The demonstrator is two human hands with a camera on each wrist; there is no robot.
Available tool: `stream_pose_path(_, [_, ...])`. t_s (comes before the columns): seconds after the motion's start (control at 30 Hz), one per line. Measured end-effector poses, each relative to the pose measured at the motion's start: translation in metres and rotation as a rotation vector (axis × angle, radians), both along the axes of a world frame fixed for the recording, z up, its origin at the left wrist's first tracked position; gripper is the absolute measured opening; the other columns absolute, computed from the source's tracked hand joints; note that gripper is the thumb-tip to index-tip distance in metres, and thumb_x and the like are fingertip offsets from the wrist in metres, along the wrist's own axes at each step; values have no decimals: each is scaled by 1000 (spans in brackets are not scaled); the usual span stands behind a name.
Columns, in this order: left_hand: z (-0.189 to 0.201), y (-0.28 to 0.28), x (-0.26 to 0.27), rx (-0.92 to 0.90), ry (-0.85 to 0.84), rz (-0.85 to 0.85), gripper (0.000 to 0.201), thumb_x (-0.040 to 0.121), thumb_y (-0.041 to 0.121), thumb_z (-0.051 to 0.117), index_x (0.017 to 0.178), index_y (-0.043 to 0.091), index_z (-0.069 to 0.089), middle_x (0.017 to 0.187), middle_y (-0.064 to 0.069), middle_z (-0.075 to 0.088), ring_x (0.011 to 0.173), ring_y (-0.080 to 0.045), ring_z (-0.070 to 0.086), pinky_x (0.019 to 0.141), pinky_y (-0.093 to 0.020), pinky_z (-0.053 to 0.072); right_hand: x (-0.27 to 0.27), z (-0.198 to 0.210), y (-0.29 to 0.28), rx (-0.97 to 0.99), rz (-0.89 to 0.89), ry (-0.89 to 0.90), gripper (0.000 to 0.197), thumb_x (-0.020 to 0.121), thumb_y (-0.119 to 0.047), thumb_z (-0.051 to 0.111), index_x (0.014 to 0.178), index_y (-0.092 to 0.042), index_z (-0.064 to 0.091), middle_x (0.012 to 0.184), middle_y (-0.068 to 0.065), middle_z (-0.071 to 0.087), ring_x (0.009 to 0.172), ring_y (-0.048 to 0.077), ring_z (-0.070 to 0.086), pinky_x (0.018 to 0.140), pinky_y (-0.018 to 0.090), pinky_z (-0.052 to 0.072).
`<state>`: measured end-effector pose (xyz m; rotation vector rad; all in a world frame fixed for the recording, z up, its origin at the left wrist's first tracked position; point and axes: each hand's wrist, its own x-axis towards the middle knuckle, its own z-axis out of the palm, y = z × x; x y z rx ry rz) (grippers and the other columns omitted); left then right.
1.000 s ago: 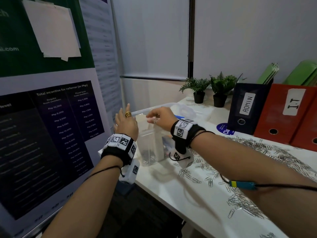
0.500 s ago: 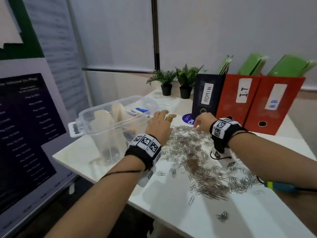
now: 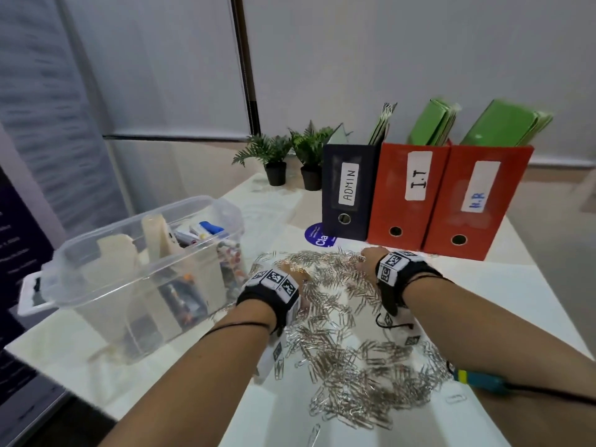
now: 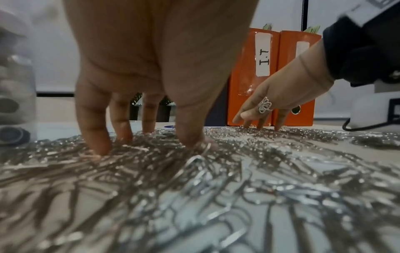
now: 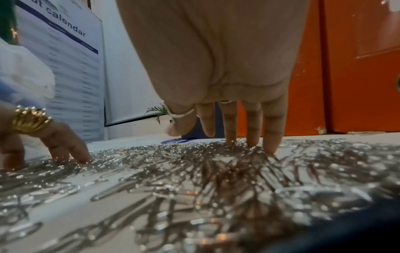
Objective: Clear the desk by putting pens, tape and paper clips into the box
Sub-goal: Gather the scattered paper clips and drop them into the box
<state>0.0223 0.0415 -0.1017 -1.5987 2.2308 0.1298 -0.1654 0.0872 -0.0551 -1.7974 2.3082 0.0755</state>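
Note:
A wide heap of silver paper clips (image 3: 338,343) covers the middle of the white desk (image 3: 516,304). My left hand (image 3: 295,272) has its straight fingers (image 4: 95,130) standing tip-down in the clips (image 4: 216,179) at the heap's far left. My right hand (image 3: 366,258) does the same at the far right, with three fingertips (image 5: 272,137) on the clips (image 5: 194,179) and the forefinger and thumb lifted. Neither hand holds anything. The clear plastic box (image 3: 96,317) stands to the left, with tape rolls, markers (image 3: 209,228) and coloured bits inside.
Behind the heap stand a dark binder marked ADMIN (image 3: 350,188) and two red binders marked I.T (image 3: 409,195) and H.R (image 3: 474,201). Two small potted plants (image 3: 275,156) sit at the back. A blue round sticker (image 3: 317,235) lies by the binders. A printed board (image 3: 19,253) stands left.
Both hands have left the box and moved right to the paper clip heap, then come down with their fingertips into its far edge. My view has turned right.

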Motion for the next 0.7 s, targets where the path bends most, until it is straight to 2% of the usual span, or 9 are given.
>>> stream_pose_path(0.03, [9,9,1,-2,16,10,69,67,52,68,126,51,33,126,-14,45,104,-41,56,88,-56,45,2,-1,-1,8,5,-26,42,94,-38,50,116,-4,58,117,10,62,108,28,59,86,30,47])
stream_pose_path(0.1, [44,43,2,-12,91,17,54,81,38,65,130,35,42,131,-10,38,111,-37,54,95,-50,45,8,-2,-4,24,42,-41,42,90,-46,54,101,-6,60,95,5,65,91,25,58,73,28,43])
stream_pose_path(0.17, [49,51,2,-11,151,26,44,89,29,61,130,20,48,133,-11,37,114,-34,54,97,-43,46,14,-3,-8,24,93,-22,34,84,-41,65,92,-8,62,82,1,64,85,23,60,72,28,48])
stream_pose_path(0.27, [43,45,-2,-36,228,38,41,88,19,63,126,10,50,128,-13,47,112,-31,56,96,-39,48,18,-7,-15,4,128,36,21,77,-22,71,95,-11,71,96,5,72,87,23,67,79,31,57])
stream_pose_path(0.37, [43,39,-5,-49,232,29,35,90,8,58,124,3,53,124,-17,57,114,-30,57,96,-36,48,26,2,-10,-19,147,64,18,86,-7,60,102,-6,68,105,9,69,97,25,65,84,30,54])
stream_pose_path(0.43, [45,38,-6,-94,219,16,30,92,4,52,121,0,57,121,-17,60,113,-29,58,95,-33,48,31,5,-8,-44,157,121,16,91,-2,51,83,-2,64,103,15,66,96,27,63,81,31,49])
stream_pose_path(0.5, [44,35,-8,-130,225,10,27,92,4,53,117,0,62,118,-16,62,110,-28,59,93,-32,49,35,6,-4,-74,163,158,30,92,2,45,62,-4,48,105,19,64,98,28,62,81,31,48])
stream_pose_path(0.6, [48,39,-8,-188,248,1,22,91,2,52,109,-1,65,112,-16,64,106,-28,61,88,-31,49,38,10,1,-107,177,154,19,92,2,46,75,-3,53,113,17,63,106,28,61,85,30,49])
stream_pose_path(0.7, [55,48,-10,-236,282,-30,21,90,-3,50,104,-5,65,107,-20,64,102,-31,62,84,-31,50,35,15,7,-118,132,113,12,90,1,48,86,-6,57,107,18,63,107,29,60,81,31,48])
